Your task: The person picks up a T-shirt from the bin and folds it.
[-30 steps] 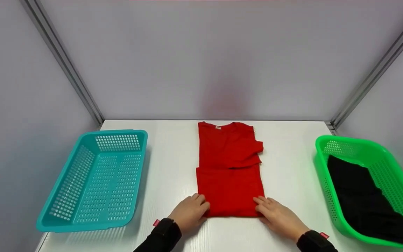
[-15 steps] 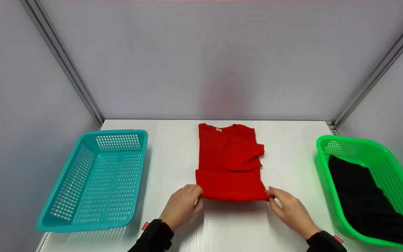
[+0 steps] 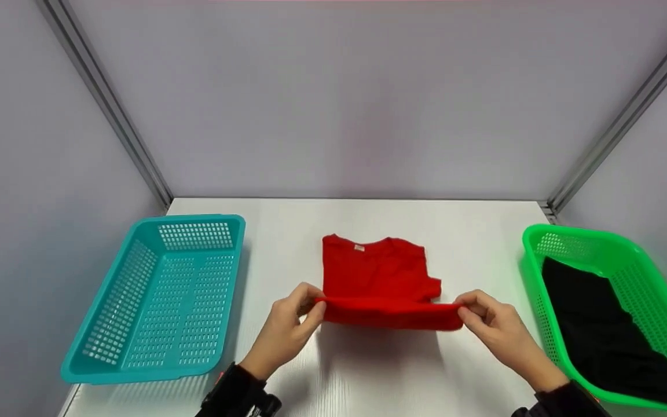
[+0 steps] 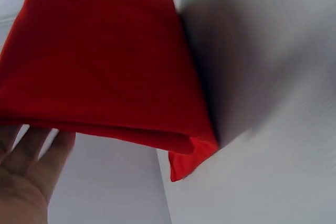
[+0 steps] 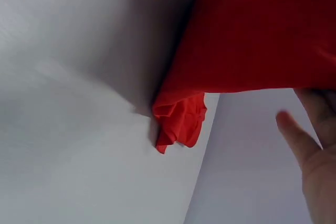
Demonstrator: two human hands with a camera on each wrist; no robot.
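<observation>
A red T-shirt [image 3: 377, 269], its collar with a small white label toward the back, lies partly folded in the middle of the white table. Its near folded edge is raised off the table between both hands. At the left corner of that edge the left hand [image 3: 287, 324] pinches the cloth between thumb and fingers. The right hand [image 3: 498, 330] pinches the opposite corner the same way. Seen from the left wrist, the lifted red cloth [image 4: 105, 61] slopes down to the table, hiding the thumb. In the right wrist view the cloth [image 5: 257, 35] covers some of the fingers.
A teal perforated basket [image 3: 229, 313] stands on the left. To the right is a green basket [image 3: 542, 301] with folded black cloth [image 3: 600, 330] inside. The white table [image 3: 287, 243] ends at grey-white panels [image 3: 426, 116] behind and on both sides.
Both hands have raised the shirt's near edge off the table and moved apart slightly. The collar end has slid toward the person. The baskets have stayed put.
</observation>
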